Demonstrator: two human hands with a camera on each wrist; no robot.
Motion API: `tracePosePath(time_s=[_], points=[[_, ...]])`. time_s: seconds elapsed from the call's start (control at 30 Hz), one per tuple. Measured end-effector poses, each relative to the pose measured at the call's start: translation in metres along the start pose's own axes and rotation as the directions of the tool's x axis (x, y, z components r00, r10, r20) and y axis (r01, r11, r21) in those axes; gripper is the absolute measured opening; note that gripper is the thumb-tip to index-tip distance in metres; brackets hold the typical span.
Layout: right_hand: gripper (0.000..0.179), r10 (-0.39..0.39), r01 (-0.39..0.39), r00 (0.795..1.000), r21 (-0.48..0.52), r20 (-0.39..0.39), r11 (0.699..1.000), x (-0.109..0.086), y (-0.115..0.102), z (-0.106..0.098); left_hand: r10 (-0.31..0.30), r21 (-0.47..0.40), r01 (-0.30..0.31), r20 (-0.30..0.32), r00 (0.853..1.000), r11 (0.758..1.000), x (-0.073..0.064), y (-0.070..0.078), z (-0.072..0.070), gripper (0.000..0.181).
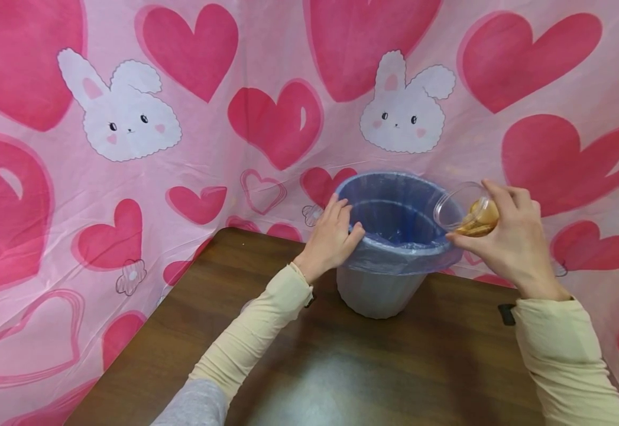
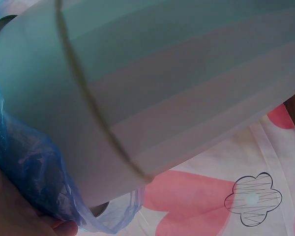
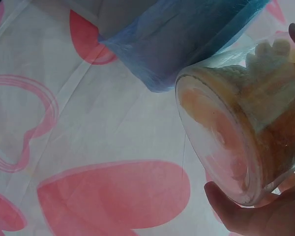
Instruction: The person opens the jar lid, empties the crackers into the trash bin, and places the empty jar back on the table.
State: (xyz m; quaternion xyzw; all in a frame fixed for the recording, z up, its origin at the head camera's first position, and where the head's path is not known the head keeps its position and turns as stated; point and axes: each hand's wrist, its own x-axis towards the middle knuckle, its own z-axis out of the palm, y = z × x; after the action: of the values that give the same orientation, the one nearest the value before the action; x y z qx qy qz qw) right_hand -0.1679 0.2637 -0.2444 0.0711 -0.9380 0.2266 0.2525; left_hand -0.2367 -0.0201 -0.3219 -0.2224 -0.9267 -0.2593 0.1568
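Note:
A light-coloured trash can (image 1: pixel 375 293) stands on the table, with a blue plastic liner (image 1: pixel 394 254) folded over its rim. My left hand (image 1: pixel 330 236) holds the can's left rim through the liner, its thumb at the near edge; only part of that hand (image 2: pixel 19 211) shows in the left wrist view. My right hand (image 1: pixel 511 239) grips a clear plastic cup (image 1: pixel 449 207), tipped on its side with its mouth at the can's right rim. Golden-brown contents (image 1: pixel 478 220) lie inside the cup. The right wrist view shows the cup's round base (image 3: pixel 216 137) and brown and whitish contents.
Beneath the can is a dark brown wooden table (image 1: pixel 309 367). A pink cloth (image 1: pixel 266 53) with hearts and white rabbit faces hangs close behind the can and along both sides.

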Motion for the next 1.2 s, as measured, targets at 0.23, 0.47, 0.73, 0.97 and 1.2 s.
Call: tracePosePath(time_s=[0.23,0.47,0.73,0.97,1.2], points=[[0.104,-0.022,0.023,1.000,-0.040,0.011,0.999,0.0023,-0.0018,0.0006,0.005,0.006,-0.005,-0.006,1.000,1.000,0.0007,0.0000,0.0007,0.061],[0.108,-0.057,0.057,0.998,-0.076,0.003,0.995,0.0036,-0.0027,0.0023,0.009,0.001,-0.009,-0.006,1.000,1.000,0.0014,0.0000,0.0007,0.061],[0.104,-0.134,0.133,0.991,-0.118,-0.004,0.984,0.0047,-0.0033,0.0041,0.009,0.005,-0.009,-0.007,1.000,1.000,0.0011,0.0000,0.0002,0.060],[0.101,-0.146,0.145,0.989,-0.130,0.002,0.981,0.0064,-0.0039,0.0057,0.003,0.002,-0.003,-0.004,1.000,1.000,0.0002,-0.0005,0.0009,0.062],[0.098,-0.175,0.172,0.985,-0.161,-0.002,0.972,0.0088,-0.0038,0.0080,-0.001,0.010,0.001,0.000,1.000,1.000,-0.0004,-0.0002,0.0007,0.062]])
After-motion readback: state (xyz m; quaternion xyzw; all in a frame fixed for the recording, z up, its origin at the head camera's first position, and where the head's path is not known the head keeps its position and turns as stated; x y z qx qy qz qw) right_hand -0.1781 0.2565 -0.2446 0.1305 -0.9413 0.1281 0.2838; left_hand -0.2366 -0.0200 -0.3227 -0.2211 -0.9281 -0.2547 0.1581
